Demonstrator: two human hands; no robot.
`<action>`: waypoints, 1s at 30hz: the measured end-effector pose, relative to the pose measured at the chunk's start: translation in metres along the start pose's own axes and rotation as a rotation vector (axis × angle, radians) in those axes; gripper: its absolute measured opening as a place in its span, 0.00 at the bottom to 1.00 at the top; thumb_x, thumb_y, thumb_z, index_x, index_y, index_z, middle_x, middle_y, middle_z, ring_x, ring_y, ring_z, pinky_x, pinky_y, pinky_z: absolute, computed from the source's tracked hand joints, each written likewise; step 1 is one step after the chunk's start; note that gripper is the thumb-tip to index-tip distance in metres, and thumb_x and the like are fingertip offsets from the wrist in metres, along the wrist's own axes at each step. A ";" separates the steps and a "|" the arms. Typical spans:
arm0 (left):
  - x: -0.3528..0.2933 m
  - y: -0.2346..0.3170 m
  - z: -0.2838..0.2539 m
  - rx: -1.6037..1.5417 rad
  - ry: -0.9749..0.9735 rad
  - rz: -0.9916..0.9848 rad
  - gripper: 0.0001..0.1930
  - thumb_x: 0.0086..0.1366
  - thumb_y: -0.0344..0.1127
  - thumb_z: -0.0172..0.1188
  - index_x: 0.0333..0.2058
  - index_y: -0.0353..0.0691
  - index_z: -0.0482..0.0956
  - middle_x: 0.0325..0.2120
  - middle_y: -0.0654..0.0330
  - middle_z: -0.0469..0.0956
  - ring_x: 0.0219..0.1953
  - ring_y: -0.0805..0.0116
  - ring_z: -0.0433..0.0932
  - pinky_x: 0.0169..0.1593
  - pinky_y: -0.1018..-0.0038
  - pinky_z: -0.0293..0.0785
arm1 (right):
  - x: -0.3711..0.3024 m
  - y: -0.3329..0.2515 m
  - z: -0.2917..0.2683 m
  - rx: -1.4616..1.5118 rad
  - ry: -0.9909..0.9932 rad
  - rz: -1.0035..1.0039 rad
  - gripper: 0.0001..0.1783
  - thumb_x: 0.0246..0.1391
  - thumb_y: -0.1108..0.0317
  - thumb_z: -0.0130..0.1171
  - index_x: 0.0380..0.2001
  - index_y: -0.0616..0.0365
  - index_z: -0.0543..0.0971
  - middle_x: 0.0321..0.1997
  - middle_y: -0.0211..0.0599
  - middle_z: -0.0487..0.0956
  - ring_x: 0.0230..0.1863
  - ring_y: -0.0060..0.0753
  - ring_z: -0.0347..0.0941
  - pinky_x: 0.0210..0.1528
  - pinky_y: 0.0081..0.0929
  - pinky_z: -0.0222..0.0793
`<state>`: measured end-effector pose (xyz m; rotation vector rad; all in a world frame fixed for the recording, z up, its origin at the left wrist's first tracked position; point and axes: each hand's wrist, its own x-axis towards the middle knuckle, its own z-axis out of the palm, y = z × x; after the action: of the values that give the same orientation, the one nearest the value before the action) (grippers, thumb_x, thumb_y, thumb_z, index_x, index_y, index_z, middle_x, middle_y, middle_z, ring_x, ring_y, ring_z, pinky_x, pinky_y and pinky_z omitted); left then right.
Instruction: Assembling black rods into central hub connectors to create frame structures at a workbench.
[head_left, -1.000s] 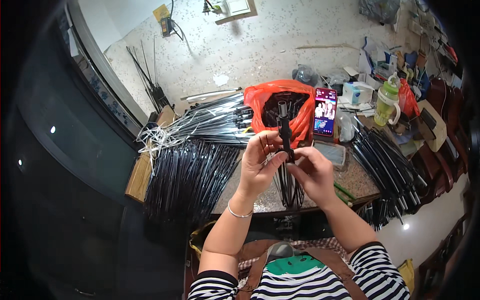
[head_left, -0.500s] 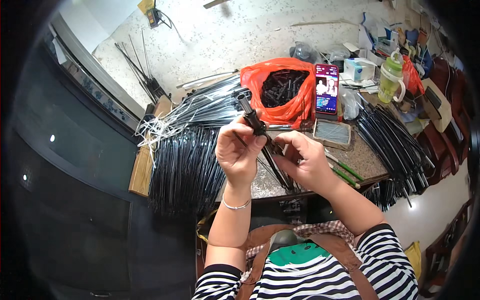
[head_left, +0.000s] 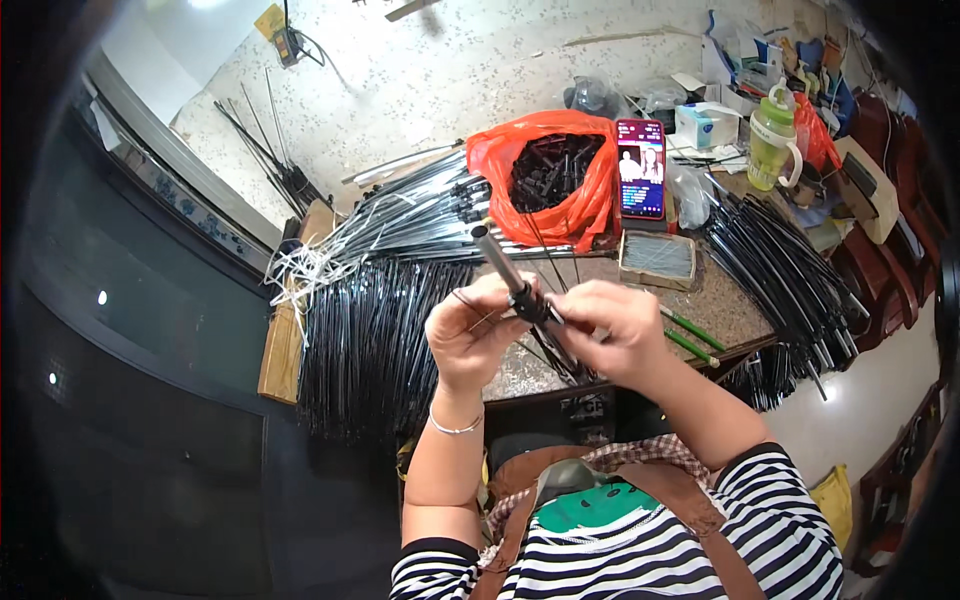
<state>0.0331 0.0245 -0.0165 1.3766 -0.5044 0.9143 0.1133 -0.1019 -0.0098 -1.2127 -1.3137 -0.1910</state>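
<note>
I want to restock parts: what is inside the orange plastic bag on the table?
The orange plastic bag lies open, showing a heap of small black parts. Their exact shape is too small to tell, and the bag's folds hide whatever lies deeper.

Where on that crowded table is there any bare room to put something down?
Only a small bare patch of the table, between the grey tray and the right-hand rods. The left side is buried under black rods; the orange bag and phone fill the back.

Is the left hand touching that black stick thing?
Touching. The head view shows the left hand with its fingers wrapped against the black rod, which the right hand grips too.
</note>
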 end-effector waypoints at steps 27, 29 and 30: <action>0.003 -0.003 0.034 0.322 -0.136 -0.073 0.08 0.37 0.18 0.53 0.21 0.32 0.70 0.22 0.56 0.69 0.26 0.71 0.68 0.30 0.81 0.64 | -0.011 0.013 -0.043 0.516 -0.126 0.169 0.17 0.33 0.82 0.53 0.31 0.59 0.63 0.33 0.39 0.67 0.36 0.30 0.64 0.38 0.25 0.61; 0.004 0.000 0.036 0.318 -0.099 -0.119 0.07 0.36 0.18 0.51 0.20 0.30 0.70 0.22 0.56 0.68 0.25 0.72 0.67 0.30 0.82 0.64 | -0.006 0.009 -0.043 0.534 -0.152 0.157 0.15 0.32 0.83 0.53 0.28 0.60 0.64 0.33 0.39 0.66 0.35 0.29 0.64 0.37 0.24 0.61; 0.005 0.003 0.038 0.401 -0.082 -0.088 0.07 0.37 0.18 0.51 0.21 0.30 0.69 0.22 0.55 0.68 0.26 0.72 0.67 0.30 0.82 0.64 | -0.005 0.008 -0.041 0.512 -0.131 0.156 0.15 0.32 0.83 0.53 0.27 0.60 0.64 0.33 0.39 0.66 0.35 0.29 0.63 0.36 0.23 0.60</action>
<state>0.0412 -0.0108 -0.0045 1.7906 -0.3278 0.9217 0.1428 -0.1315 -0.0093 -0.8899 -1.2709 0.3261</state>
